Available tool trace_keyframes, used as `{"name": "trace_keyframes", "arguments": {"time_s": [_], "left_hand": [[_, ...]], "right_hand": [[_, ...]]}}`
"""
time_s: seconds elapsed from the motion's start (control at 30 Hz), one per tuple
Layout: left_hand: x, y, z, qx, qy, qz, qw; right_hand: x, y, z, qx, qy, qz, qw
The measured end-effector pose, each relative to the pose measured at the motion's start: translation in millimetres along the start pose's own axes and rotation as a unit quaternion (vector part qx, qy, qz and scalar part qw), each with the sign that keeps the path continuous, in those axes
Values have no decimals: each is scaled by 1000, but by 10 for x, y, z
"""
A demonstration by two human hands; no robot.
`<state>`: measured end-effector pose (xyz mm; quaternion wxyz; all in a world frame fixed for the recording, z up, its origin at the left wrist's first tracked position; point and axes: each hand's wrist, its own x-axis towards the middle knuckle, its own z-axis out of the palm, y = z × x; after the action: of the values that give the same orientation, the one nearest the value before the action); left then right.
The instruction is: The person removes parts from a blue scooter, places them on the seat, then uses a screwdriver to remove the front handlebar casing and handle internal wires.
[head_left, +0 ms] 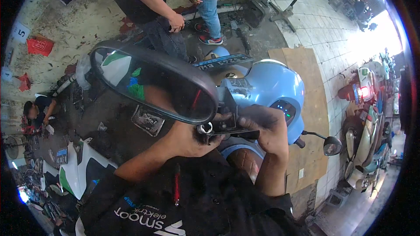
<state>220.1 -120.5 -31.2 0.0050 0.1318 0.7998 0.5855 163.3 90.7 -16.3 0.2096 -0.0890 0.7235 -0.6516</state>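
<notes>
A large black-framed scooter mirror (153, 83) fills the middle left, close to me. Just right of it, both hands meet at a black angled bracket (229, 109) with flat plates. My left hand (190, 139) is closed around its lower left side, partly behind the mirror. A shiny metal ring-shaped end (204, 128), perhaps a socket, pokes out by that hand; what it belongs to is hidden. Thumb and fingers of my right hand (266, 126), darkly smudged, grip the bracket from the right. Behind them stands a light blue scooter (278, 81) with a lit display.
Flat cardboard (308, 148) lies right of the scooter, whose other mirror (332, 146) sticks out there. White-green body panels (81, 170) and a parts tray (148, 120) lie at left. Two people stand ahead; another crouches far left. Parked scooters (365, 140) line the right.
</notes>
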Motion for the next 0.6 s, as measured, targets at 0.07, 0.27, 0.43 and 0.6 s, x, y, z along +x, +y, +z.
{"name": "trace_keyframes", "arguments": {"time_s": [0.07,0.27,0.43,0.6], "left_hand": [[-4,-4,5,-10,1,-9,1000],[-12,4,3,-3,-9,-50,999],[-3,14,-4,-7,-5,-30,999],[7,29,-9,-23,-16,-47,998]], "right_hand": [[33,38,-7,-2,-2,-70,998],[41,72,-27,72,1,-77,994],[-25,41,-21,233,-11,17,972],[-169,91,119,109,60,29,992]]}}
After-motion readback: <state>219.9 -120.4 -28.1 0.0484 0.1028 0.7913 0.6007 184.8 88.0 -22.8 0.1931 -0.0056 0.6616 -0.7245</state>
